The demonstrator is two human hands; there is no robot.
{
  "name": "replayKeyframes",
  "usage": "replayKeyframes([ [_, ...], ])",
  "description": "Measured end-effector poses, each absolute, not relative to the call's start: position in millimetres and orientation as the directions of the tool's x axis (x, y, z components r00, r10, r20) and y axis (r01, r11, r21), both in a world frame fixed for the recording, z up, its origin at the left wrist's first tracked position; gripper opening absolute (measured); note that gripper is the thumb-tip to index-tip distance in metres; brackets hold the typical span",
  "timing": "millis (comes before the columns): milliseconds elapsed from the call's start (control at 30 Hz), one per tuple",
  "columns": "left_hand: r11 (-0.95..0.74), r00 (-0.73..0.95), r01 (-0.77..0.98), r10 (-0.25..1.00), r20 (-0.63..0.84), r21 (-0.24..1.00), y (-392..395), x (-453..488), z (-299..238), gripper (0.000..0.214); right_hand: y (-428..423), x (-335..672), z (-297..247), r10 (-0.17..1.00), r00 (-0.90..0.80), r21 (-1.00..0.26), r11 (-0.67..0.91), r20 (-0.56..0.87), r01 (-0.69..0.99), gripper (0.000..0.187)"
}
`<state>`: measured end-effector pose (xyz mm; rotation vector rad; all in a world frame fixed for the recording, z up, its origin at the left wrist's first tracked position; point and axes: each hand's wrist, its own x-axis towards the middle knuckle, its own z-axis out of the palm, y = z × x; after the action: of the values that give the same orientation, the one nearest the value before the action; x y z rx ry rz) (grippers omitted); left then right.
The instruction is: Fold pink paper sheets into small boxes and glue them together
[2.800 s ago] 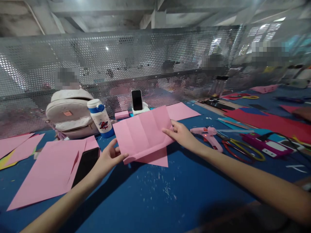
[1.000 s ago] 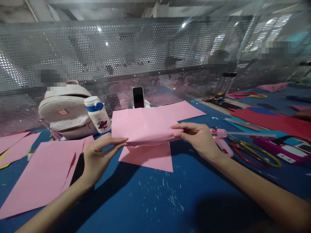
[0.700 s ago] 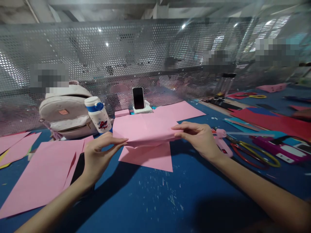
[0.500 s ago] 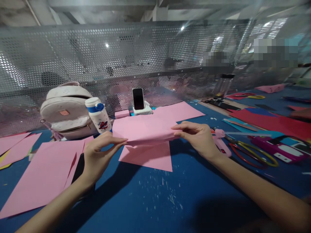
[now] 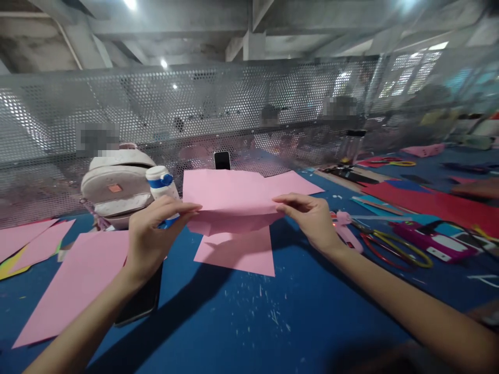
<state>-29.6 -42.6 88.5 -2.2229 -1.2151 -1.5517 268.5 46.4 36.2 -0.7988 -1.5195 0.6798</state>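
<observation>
A folded sheet of pink paper [image 5: 230, 192] is held up above the table between both hands. My left hand [image 5: 154, 236] pinches its left end between thumb and fingers, and my right hand [image 5: 307, 218] pinches the right end the same way. A crease runs along the near edge, with a flap of the sheet hanging below it. Beneath, a smaller pink piece [image 5: 237, 254] lies flat on the blue table [image 5: 257, 322], partly in shadow. Another pink sheet [image 5: 298, 183] shows behind the held one.
At left lie pink sheets [image 5: 86, 275] and a black phone [image 5: 144, 298]. A white backpack [image 5: 117, 187] and a bottle [image 5: 159, 182] stand behind. On the right are a pink glue gun [image 5: 346, 231], scissors [image 5: 401, 249], a purple device [image 5: 432, 241] and red sheets [image 5: 436, 205]. A perforated screen [image 5: 234, 98] rises behind.
The held paper has tipped up, so more of its lower flap shows and it covers more of the propped phone behind. The camera view has tilted upward slightly. Both hands keep their pinch.
</observation>
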Motion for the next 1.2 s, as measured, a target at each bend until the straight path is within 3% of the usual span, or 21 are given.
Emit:
replayKeyframes([
  [233,-0.67,0.112,0.667,0.522,0.846,0.325,-37,-37,106,0.007,38,270,41,0.822,-0.008,-0.821,0.569,0.569,0.046,0.021],
  [333,-0.683,0.093,0.642,0.52,0.849,0.348,-27,-40,117,0.005,35,271,44,0.843,-0.073,-0.841,0.537,0.533,0.069,0.024],
  [467,-0.698,0.032,0.477,0.622,0.783,0.535,-13,-35,129,0.012,35,270,50,0.846,-0.242,-0.806,0.529,0.475,0.266,0.025],
  [567,-0.617,0.009,0.38,0.748,0.664,0.69,-7,-23,136,0.016,33,261,65,0.789,-0.253,-0.708,0.614,0.56,0.349,0.021],
  [633,-0.577,0.013,0.366,0.787,0.616,0.73,-7,-13,142,0.016,28,250,81,0.718,-0.288,-0.632,0.695,0.633,0.344,0.02],
  [867,-0.582,0.122,0.554,0.764,0.634,0.595,-21,5,157,0.017,13,200,134,0.617,-0.472,-0.562,0.781,0.63,0.271,0.024],
  [1200,-0.548,0.067,0.598,0.762,0.644,0.585,-3,-14,145,0.019,51,174,110,0.659,-0.529,-0.749,0.659,0.535,0.063,0.032],
])
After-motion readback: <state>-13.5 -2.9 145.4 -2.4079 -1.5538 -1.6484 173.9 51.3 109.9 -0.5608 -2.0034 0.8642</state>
